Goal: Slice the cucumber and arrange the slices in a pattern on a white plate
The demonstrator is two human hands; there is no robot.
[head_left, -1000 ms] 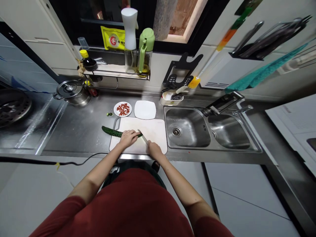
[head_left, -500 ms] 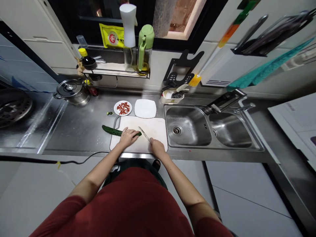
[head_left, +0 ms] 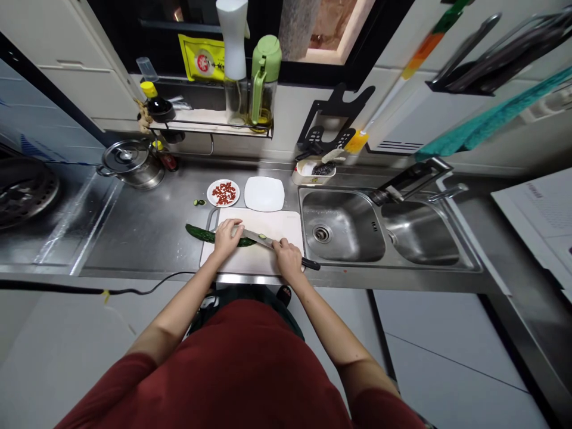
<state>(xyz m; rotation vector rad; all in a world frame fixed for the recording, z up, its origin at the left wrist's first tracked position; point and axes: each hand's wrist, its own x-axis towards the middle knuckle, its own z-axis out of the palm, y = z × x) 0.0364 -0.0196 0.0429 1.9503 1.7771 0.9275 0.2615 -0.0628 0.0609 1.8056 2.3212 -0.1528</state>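
A long dark green cucumber [head_left: 199,233] lies across the white cutting board [head_left: 286,223], its left end reaching past the board's edge. My left hand [head_left: 227,239] is closed over the cucumber's middle, fingertips close to the knife's tip. My right hand [head_left: 288,260] grips a kitchen knife [head_left: 254,236] with a black handle, the blade slanting left along the cucumber's upper side. On the blade there is a small pale green patch that looks like a cucumber slice [head_left: 262,236]. Behind the board sit a plate of red chopped pieces [head_left: 217,201] and a white square plate [head_left: 264,194].
Two cucumber ends [head_left: 199,202] lie left of the plates. To the right is a double steel sink [head_left: 342,223] with a faucet [head_left: 409,182]. A lidded pot [head_left: 129,164] stands at the back left, below a shelf of bottles [head_left: 210,126]. A black cable [head_left: 134,292] runs along the counter's front.
The knife has turned flatter, and its black handle now shows right of my right hand. My left hand's fingers have drawn back left, uncovering more of the cucumber's right end.
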